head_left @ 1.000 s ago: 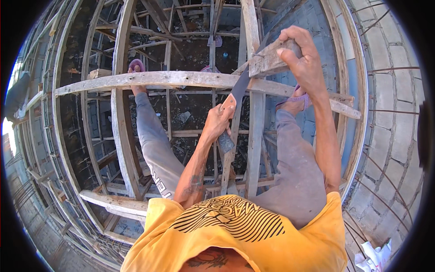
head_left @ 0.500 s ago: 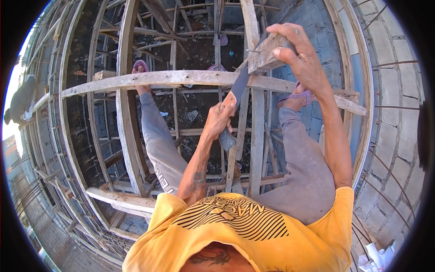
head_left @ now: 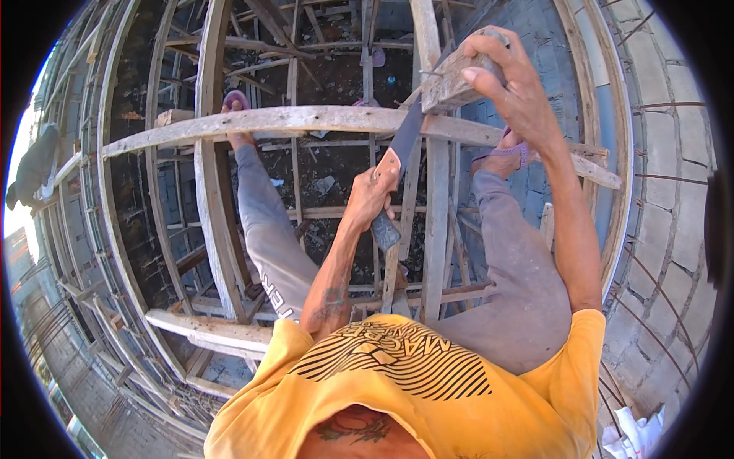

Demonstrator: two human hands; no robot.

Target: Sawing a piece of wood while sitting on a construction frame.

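Note:
My left hand [head_left: 367,197] is closed round the handle of a saw [head_left: 405,134] with a long dark blade and a tan and dark handle, held over the wooden framing. The blade slants up alongside a weathered wood block [head_left: 455,84] with a nail sticking out of it. My right hand [head_left: 520,92] grips this block from the right, thumb and fingers over its end. The block rests on or just above a long horizontal beam [head_left: 306,118]. My feet in pink and purple sandals rest on the framing to either side.
Timber joists [head_left: 214,229] form a grid over dark, rubble-strewn ground. A concrete block wall [head_left: 657,229] with protruding bars runs along the right, with a white sack [head_left: 634,432] at lower right. Another person in dark clothing [head_left: 38,168] is at the far left.
The view has shifted slightly, and the beam and saw sit a little higher in it. My right hand and the block appear slightly higher. Both grips stay the same.

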